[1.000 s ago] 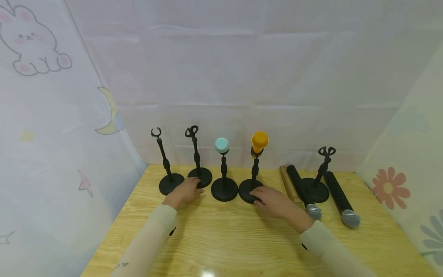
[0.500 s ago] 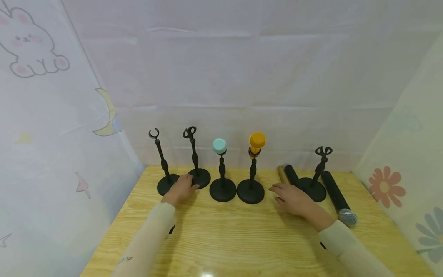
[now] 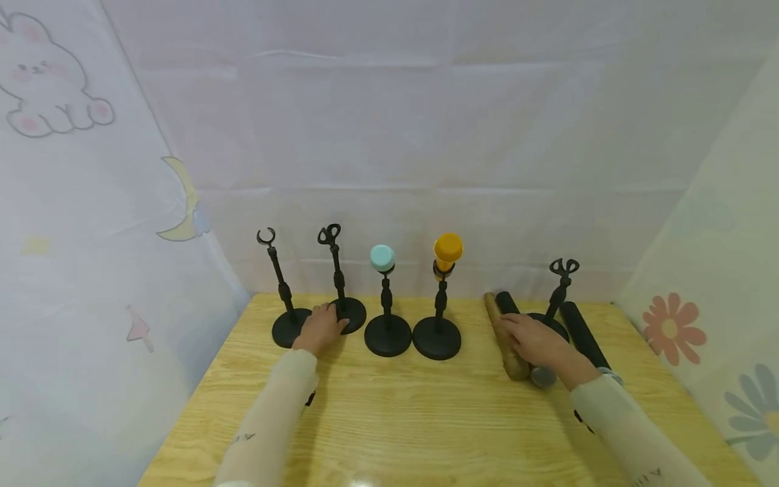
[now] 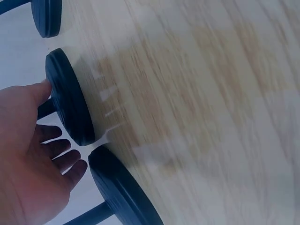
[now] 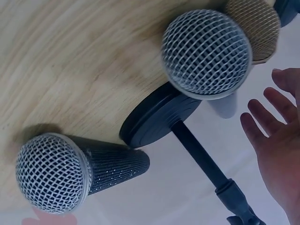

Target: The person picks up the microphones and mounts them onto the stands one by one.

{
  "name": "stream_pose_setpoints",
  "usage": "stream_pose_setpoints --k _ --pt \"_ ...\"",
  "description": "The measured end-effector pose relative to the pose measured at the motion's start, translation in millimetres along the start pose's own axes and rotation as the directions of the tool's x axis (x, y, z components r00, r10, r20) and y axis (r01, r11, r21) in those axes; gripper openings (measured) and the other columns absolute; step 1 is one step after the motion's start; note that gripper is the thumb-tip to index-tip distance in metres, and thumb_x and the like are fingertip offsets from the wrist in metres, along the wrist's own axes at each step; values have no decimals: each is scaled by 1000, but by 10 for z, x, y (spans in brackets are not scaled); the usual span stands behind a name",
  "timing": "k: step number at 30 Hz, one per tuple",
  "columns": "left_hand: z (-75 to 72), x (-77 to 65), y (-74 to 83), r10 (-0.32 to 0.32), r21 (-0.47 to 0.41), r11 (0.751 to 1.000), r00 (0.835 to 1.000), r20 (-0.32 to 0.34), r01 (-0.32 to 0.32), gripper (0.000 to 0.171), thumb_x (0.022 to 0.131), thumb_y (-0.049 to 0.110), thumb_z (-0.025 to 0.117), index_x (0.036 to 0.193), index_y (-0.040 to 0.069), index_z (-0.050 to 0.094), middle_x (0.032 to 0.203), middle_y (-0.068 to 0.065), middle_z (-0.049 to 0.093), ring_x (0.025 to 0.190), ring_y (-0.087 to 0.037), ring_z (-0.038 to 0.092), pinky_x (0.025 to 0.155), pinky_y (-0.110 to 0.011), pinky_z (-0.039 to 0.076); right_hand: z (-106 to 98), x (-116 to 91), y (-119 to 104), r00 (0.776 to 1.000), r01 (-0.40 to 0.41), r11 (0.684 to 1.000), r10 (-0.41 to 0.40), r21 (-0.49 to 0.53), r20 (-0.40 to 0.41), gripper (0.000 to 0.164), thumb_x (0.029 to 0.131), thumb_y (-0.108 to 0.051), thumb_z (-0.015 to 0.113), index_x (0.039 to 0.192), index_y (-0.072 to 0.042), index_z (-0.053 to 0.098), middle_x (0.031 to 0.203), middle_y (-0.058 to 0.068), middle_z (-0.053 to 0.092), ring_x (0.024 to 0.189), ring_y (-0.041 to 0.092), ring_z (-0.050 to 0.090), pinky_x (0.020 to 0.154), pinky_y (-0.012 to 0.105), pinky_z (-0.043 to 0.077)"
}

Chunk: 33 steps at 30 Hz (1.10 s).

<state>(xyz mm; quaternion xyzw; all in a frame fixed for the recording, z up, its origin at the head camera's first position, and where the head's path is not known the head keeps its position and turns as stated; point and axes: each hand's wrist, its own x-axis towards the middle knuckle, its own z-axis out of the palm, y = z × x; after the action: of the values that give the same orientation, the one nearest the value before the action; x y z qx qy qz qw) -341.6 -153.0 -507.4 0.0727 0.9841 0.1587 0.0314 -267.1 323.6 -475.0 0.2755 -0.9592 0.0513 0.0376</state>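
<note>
My left hand (image 3: 320,329) is at the base of the second black microphone stand (image 3: 339,287) from the left. In the left wrist view its thumb appears to touch that round base (image 4: 70,98), and the other fingers are loosely extended beside the post. My right hand (image 3: 538,341) hovers over the lying microphones, fingers relaxed, holding nothing. Beneath and beside it lie a gold microphone (image 3: 508,345) and a black microphone with a silver mesh head (image 5: 206,54), partly hidden by the hand in the head view. Whether the fingertips touch either one I cannot tell.
A bare stand (image 3: 280,284) is at far left. Mid-table, one stand bears a mint-topped thing (image 3: 382,258), another an orange one (image 3: 447,250). At right are another stand (image 3: 558,294) and a second black microphone (image 3: 583,335). A fabric wall backs the wooden table (image 3: 402,419).
My right hand has left the base of the stand with the orange thing and moved right, over the gold and black microphones. My left hand has stayed by the second stand's base.
</note>
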Motion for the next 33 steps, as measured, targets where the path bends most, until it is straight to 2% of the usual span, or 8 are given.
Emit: stream_pose_setpoints --k 8,10,18,26,33 --pt "43 76 29 -37 22 999 999 -6 37 71 105 46 52 152 -5 38 156 -25 38 143 -44 34 115 -60 32 23 104 32 999 47 999 -47 -5 10 32 96 10 58 127 1 65 135 27 57 122 49 55 96 57 51" --pt "47 89 31 -44 19 999 999 -2 44 73 105 48 52 153 -6 37 157 -25 37 144 -44 32 116 -60 31 35 126 47 999 37 999 -37 -4 24 34 96 12 56 126 -1 65 135 25 58 123 49 54 97 58 50" --pt "69 122 46 -51 -9 999 998 28 51 78 105 49 51 154 -8 32 160 -27 30 147 -44 26 118 -57 29 76 201 77 993 15 999 -10 -39 116 37 93 9 64 127 -7 68 135 19 59 125 44 54 98 57 50" --pt "79 130 43 -51 -31 998 998 44 52 79 105 48 51 155 -10 28 161 -28 27 149 -44 24 116 -55 34 152 264 32 989 104 993 -97 -54 114 37 91 7 68 124 -9 70 142 21 55 132 48 48 96 58 51" --pt "80 115 52 -41 -17 999 999 32 41 79 105 47 51 153 -11 30 160 -28 30 147 -44 26 115 -54 36 230 318 9 989 71 994 -60 -81 133 35 94 2 66 125 -14 69 148 16 52 139 47 42 98 61 49"
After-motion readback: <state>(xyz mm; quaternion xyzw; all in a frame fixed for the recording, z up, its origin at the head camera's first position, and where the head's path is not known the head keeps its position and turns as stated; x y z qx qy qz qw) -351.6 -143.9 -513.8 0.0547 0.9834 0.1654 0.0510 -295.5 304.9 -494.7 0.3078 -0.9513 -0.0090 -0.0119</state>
